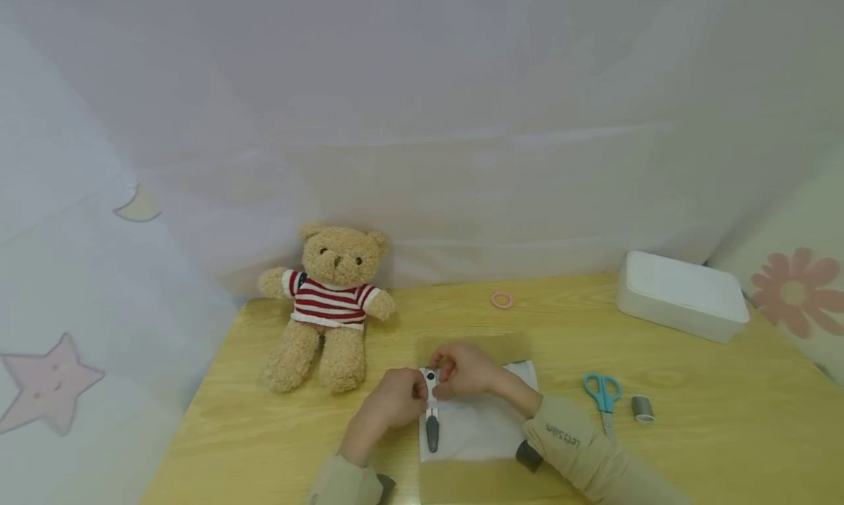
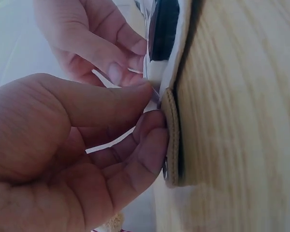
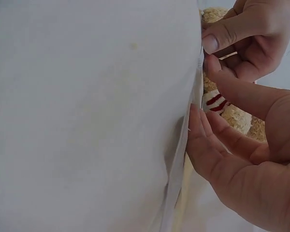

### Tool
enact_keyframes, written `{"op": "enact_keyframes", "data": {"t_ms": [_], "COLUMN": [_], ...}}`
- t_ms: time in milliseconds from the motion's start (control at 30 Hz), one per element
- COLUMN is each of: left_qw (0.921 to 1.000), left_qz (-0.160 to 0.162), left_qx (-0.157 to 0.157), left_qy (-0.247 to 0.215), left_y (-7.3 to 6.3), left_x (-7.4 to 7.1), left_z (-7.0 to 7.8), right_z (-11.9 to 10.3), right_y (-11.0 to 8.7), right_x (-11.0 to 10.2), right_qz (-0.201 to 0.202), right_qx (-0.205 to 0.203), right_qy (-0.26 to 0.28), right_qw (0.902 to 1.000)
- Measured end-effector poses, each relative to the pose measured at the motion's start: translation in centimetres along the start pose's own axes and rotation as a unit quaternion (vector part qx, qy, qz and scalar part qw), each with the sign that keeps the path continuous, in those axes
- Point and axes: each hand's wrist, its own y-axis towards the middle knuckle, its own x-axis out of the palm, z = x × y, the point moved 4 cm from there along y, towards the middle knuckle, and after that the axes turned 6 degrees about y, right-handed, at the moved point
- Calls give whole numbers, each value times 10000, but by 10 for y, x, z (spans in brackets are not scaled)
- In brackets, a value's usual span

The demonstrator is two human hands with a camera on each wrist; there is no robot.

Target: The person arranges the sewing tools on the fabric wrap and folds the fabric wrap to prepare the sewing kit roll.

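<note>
A white cloth [image 1: 471, 435] lies in front of me over a brown mat [image 1: 488, 479]. My left hand [image 1: 398, 396] pinches its left edge between thumb and fingers. From the other side my right hand [image 1: 469, 371] grips the same edge, with the two thumbs close together in the left wrist view. Between my hands shows a narrow white strip [image 1: 431, 393] with a black dot, and below it on the cloth a dark grey, rounded handle [image 1: 432, 434]. In the left wrist view a brown stitched tab [image 2: 171, 145] of the mat lies below my fingers. What is pinched is mostly hidden behind fingertips.
A teddy bear [image 1: 338, 300] in a striped top sits at the back left. Blue scissors [image 1: 603, 395] and a grey thread spool [image 1: 642, 409] lie to the right. Further back are a pink ring [image 1: 502, 300] and a white box [image 1: 682, 296]. A curtain closes the table's far edge.
</note>
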Motion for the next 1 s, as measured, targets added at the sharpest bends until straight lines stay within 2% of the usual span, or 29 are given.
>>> {"op": "enact_keyframes", "data": {"t_ms": [100,267,533,633,767,833,1000], "left_qw": [10000,9999,9959,9935,9908,9901,9902], "left_qz": [10,112,500,525,341,249,75], "left_qx": [-20,37,703,898,1128,1205,1266], "left_qy": [-42,3,-285,-461,-667,-680,-580], "left_y": [-1,-1,6,9,15,18,23], "left_x": [0,1,6,8,12,14,17], "left_z": [-2,-3,15,20,27,29,32], "right_z": [0,3,14,23,38,45,64], "right_y": [-5,-21,-69,-87,-110,-122,-149], "right_x": [-3,-19,-69,-86,-108,-118,-140], "right_qz": [29,187,685,805,1017,1105,1296], "right_qx": [-20,-136,-164,-94,34,40,355], "right_qy": [307,1194,1699,1694,1534,1311,785], "right_qw": [9995,9926,9829,9822,9829,9852,9878]}}
